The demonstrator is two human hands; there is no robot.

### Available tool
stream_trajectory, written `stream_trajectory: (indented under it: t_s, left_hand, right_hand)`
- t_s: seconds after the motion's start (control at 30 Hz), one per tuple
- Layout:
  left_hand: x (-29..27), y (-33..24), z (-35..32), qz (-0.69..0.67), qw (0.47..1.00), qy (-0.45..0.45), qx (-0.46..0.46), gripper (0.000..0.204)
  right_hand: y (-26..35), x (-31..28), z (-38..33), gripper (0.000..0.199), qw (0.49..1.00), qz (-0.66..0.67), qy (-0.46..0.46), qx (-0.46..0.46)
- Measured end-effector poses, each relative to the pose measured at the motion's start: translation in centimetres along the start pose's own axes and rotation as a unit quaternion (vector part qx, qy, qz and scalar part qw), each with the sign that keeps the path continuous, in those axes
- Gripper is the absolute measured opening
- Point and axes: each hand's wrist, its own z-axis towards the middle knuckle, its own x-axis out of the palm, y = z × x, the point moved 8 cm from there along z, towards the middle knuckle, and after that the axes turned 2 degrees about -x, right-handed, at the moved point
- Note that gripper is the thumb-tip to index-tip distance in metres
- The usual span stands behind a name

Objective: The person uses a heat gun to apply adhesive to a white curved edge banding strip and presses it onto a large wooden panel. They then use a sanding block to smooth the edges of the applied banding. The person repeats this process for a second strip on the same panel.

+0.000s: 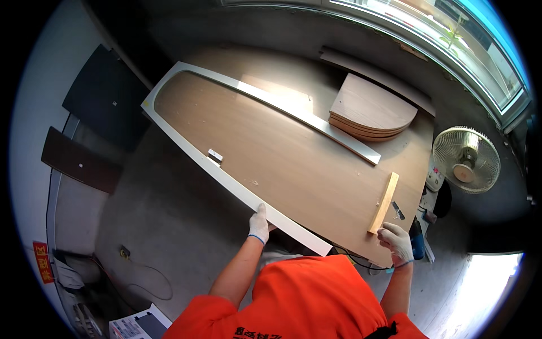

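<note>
A long white U-shaped frame (pixel 226 179) lies across the table, its curved end at the far left. My left hand (pixel 259 226), in a white glove, grips the frame's near leg from the outer side, thumb on top and the other fingers hidden below. At the table's right end, my gloved right hand (pixel 396 244) has its fingers curled together; what they hold, if anything, is too small to make out. Just beside those fingertips is the lower end of a light wooden strip (pixel 385 202). A small dark metal piece (pixel 398 211) lies right of the strip.
The brown table (pixel 282 169) carries a stack of curved wooden panels (pixel 372 104) at the back. A small white block (pixel 215 155) sits against the frame's near leg. Right of the table stands a fan (pixel 466 159). A cable (pixel 161 277) trails over the floor at left.
</note>
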Motion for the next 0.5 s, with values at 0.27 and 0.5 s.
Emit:
stream_trajectory:
  t_s: [0.27,0.5]
  left_hand:
    - [9.4,15.9,-4.3,-0.021,0.976,0.152,-0.157,0.056]
    - [5.5,10.6,-0.9,0.081,0.952,0.241,-0.171,0.053]
  right_hand:
    - [2.5,-10.0,-15.6,0.038,0.813,-0.438,-0.379,-0.058]
    - [-6.7,1.4,-17.2,0.055,0.742,-0.602,-0.294,-0.014]
